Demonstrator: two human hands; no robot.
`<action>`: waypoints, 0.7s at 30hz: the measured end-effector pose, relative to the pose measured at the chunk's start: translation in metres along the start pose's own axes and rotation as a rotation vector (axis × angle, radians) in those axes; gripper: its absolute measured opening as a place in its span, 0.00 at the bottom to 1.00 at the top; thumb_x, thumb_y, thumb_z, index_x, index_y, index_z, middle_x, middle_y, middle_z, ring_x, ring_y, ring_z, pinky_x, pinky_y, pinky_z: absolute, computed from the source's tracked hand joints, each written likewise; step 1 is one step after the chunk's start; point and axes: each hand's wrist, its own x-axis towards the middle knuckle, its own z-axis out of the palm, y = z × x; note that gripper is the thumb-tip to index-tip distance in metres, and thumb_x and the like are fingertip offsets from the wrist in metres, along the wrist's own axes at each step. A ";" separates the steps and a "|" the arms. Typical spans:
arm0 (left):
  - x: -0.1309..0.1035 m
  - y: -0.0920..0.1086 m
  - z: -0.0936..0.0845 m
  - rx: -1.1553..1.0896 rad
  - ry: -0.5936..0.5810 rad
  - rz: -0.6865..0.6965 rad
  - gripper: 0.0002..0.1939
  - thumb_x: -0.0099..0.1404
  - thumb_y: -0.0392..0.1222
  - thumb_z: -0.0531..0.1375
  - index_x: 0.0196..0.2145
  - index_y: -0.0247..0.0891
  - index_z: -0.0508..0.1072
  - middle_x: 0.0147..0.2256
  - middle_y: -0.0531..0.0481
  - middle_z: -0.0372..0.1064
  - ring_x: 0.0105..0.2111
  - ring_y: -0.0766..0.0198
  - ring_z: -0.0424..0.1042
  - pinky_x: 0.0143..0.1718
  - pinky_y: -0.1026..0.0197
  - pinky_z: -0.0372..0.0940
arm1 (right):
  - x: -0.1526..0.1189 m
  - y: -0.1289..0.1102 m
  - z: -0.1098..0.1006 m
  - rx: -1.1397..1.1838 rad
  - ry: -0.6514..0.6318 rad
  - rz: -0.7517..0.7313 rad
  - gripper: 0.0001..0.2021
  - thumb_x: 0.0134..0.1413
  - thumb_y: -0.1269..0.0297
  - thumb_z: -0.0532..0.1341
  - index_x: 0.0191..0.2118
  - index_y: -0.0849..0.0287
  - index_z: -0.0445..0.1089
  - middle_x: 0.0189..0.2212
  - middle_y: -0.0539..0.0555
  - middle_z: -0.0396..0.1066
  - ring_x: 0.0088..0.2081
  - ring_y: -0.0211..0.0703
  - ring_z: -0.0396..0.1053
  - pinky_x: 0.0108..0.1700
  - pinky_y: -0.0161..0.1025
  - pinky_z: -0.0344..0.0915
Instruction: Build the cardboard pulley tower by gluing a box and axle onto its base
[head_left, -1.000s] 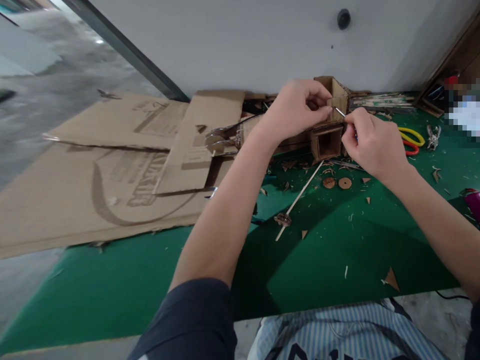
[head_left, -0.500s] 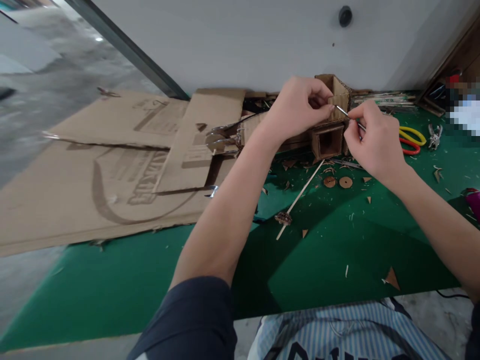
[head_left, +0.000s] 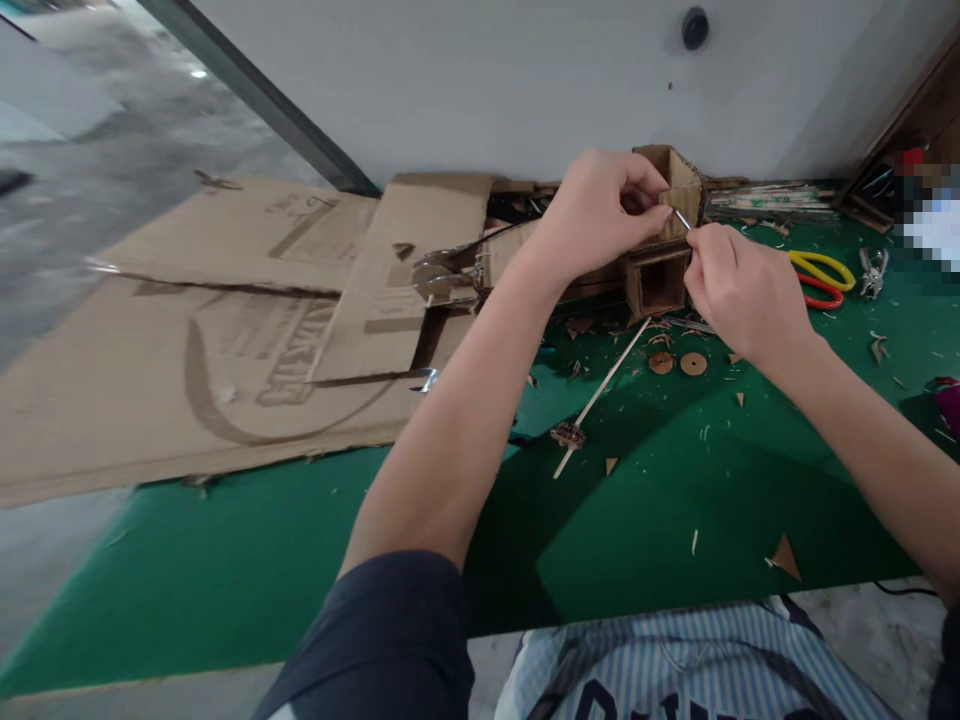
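A brown cardboard box (head_left: 686,185) with an open top stands at the back of the green table, above a small square cardboard opening (head_left: 658,290). My left hand (head_left: 600,215) is closed at its upper wall, thumb in front and fingertips partly hidden behind the edge. Between the fingers of my right hand (head_left: 742,285) is a thin metal rod (head_left: 682,219), its far end at the wall beside my left thumb. The rest of the rod is hidden in my grip. Below, a wooden stick (head_left: 611,373) carries a small brown cardboard wheel (head_left: 568,436).
Two cardboard discs (head_left: 693,364) lie near my right wrist. Scissors with yellow and red handles (head_left: 829,270) and small metal pliers (head_left: 873,272) are to the right. Large cardboard sheets (head_left: 247,370) cover the left side. Thin sticks (head_left: 780,199) lie along the wall (head_left: 525,90).
My right hand has shifted slightly and turned over the rod, so less of the rod shows. My left hand stays at the box wall.
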 end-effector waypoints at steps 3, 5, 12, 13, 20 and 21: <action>0.000 -0.001 0.001 0.001 0.001 0.005 0.03 0.61 0.40 0.63 0.33 0.42 0.75 0.35 0.48 0.80 0.38 0.56 0.78 0.44 0.53 0.74 | 0.001 0.001 0.001 -0.005 -0.011 0.012 0.17 0.71 0.67 0.44 0.52 0.60 0.68 0.36 0.60 0.71 0.33 0.45 0.69 0.34 0.41 0.63; 0.001 -0.002 0.001 0.001 0.004 0.002 0.02 0.61 0.40 0.63 0.33 0.42 0.75 0.35 0.48 0.79 0.38 0.56 0.78 0.44 0.52 0.74 | 0.001 0.003 0.003 0.003 -0.005 0.011 0.16 0.71 0.68 0.45 0.52 0.60 0.68 0.36 0.60 0.71 0.34 0.45 0.69 0.35 0.41 0.63; 0.001 -0.001 0.002 0.003 0.013 -0.002 0.02 0.61 0.40 0.62 0.33 0.42 0.74 0.34 0.49 0.80 0.38 0.57 0.78 0.43 0.54 0.74 | 0.003 0.005 0.007 0.041 0.018 0.021 0.16 0.70 0.69 0.45 0.54 0.58 0.66 0.37 0.59 0.71 0.37 0.47 0.71 0.37 0.42 0.65; 0.001 -0.001 0.001 0.001 0.011 -0.003 0.02 0.61 0.40 0.62 0.33 0.42 0.74 0.34 0.48 0.79 0.38 0.57 0.78 0.43 0.54 0.73 | 0.003 0.003 0.006 0.042 0.003 0.033 0.16 0.70 0.69 0.45 0.54 0.58 0.66 0.38 0.59 0.72 0.38 0.47 0.71 0.38 0.42 0.65; -0.001 0.000 0.002 -0.007 -0.010 -0.024 0.01 0.61 0.41 0.63 0.33 0.45 0.75 0.35 0.49 0.79 0.39 0.55 0.78 0.44 0.51 0.73 | 0.006 -0.002 0.003 0.083 0.005 0.092 0.15 0.70 0.68 0.46 0.55 0.56 0.65 0.36 0.58 0.73 0.35 0.48 0.71 0.37 0.43 0.65; -0.002 0.000 0.002 -0.008 -0.009 -0.025 0.01 0.61 0.42 0.63 0.32 0.45 0.75 0.35 0.50 0.79 0.39 0.55 0.78 0.44 0.51 0.73 | 0.007 -0.003 0.003 0.091 0.016 0.101 0.15 0.69 0.67 0.47 0.55 0.56 0.65 0.35 0.57 0.73 0.35 0.48 0.71 0.36 0.43 0.65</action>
